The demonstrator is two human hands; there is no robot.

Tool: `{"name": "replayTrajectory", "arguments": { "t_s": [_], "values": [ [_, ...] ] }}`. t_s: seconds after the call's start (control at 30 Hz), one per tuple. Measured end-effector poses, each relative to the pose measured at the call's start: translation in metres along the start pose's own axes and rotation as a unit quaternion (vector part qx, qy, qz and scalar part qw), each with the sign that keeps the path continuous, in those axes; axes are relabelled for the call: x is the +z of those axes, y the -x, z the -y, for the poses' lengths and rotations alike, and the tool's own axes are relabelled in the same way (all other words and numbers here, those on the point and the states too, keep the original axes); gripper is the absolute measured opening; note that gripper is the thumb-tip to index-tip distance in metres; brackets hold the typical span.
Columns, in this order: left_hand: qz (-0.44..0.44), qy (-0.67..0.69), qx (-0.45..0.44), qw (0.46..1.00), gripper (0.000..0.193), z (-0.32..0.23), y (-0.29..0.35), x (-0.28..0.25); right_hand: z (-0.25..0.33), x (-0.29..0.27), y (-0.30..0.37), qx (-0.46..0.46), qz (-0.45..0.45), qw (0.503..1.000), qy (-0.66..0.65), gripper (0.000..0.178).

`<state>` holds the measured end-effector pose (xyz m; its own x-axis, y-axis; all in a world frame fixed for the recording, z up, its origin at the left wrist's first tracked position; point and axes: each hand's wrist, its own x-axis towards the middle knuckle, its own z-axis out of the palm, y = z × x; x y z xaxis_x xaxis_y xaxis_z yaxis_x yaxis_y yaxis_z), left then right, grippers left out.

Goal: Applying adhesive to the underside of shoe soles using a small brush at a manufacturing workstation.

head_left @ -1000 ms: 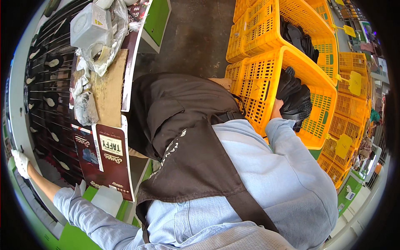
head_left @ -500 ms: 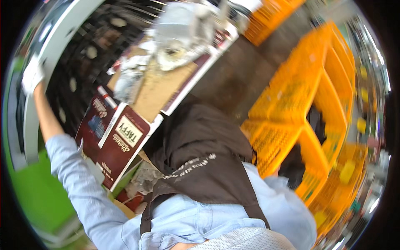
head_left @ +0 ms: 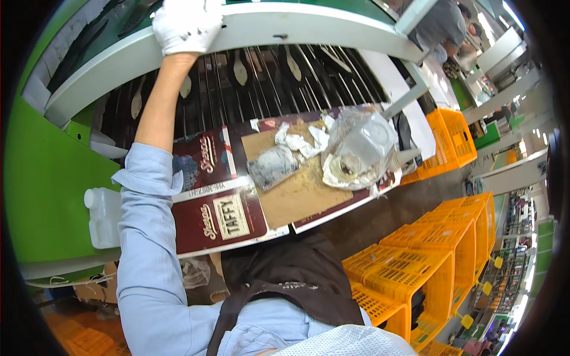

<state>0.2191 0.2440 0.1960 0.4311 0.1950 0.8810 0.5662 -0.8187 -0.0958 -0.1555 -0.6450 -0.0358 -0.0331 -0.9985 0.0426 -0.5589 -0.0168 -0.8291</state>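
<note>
My left hand (head_left: 187, 26), in a white glove with dark smudges, lies over the grey metal rail (head_left: 255, 21) of a machine, fingers closed around it. The upper picture edge cuts off part of the fingers. Below the rail runs a bed of thin metal rods (head_left: 219, 89). Several dark pieces with pale oval ends (head_left: 240, 71) lie among the rods. In front of them are flattened maroon cardboard boxes (head_left: 237, 184) with a brown cardboard sheet (head_left: 279, 204) on top. My right hand does not show.
The sheet bears a grey, stained cloth bundle (head_left: 273, 167), crumpled white scraps (head_left: 300, 141) and a translucent plastic jug (head_left: 368, 142) in clear film. At left, a white plastic bottle (head_left: 104, 218) stands by a green panel (head_left: 53, 196). Orange crates (head_left: 395, 264) stack at right; people (head_left: 439, 26) are beyond.
The view has swung round toward the machine and sharpened. My left hand, blurred at the far left before, now appears at the top, still on the rail.
</note>
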Motion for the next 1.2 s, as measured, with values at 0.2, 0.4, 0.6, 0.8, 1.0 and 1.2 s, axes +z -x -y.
{"name": "replayTrajectory", "arguments": {
  "t_s": [0.2, 0.4, 0.6, 0.8, 1.0, 1.2],
  "values": [
    [-0.222, 0.053, 0.069, 0.971, 0.016, 0.014, 0.001, 0.005, 0.076, -0.017, -0.001, -0.030, -0.073, 0.996, -0.051, 0.062],
    [-0.178, 0.158, -0.012, 0.971, 0.027, 0.013, 0.005, 0.014, 0.139, -0.031, -0.007, -0.083, -0.093, 0.986, -0.110, 0.055],
    [-0.203, 0.138, 0.029, 0.969, 0.018, 0.016, 0.006, 0.021, 0.206, 0.015, 0.010, -0.160, -0.003, 0.962, -0.223, 0.047],
    [-0.156, 0.112, 0.018, 0.981, 0.028, 0.019, 0.005, 0.024, 0.263, 0.119, 0.081, -0.294, 0.317, 0.826, -0.362, 0.040],
    [0.095, 0.149, -0.029, 0.984, 0.032, 0.014, -0.005, 0.002, 0.312, 0.145, 0.205, -0.497, 0.403, 0.723, -0.261, 0.057],
    [0.236, 0.387, -0.013, 0.891, 0.028, 0.036, 0.004, -0.027, 0.324, 0.134, 0.364, -0.560, 0.617, 0.522, -0.182, 0.058]
  ]
}}
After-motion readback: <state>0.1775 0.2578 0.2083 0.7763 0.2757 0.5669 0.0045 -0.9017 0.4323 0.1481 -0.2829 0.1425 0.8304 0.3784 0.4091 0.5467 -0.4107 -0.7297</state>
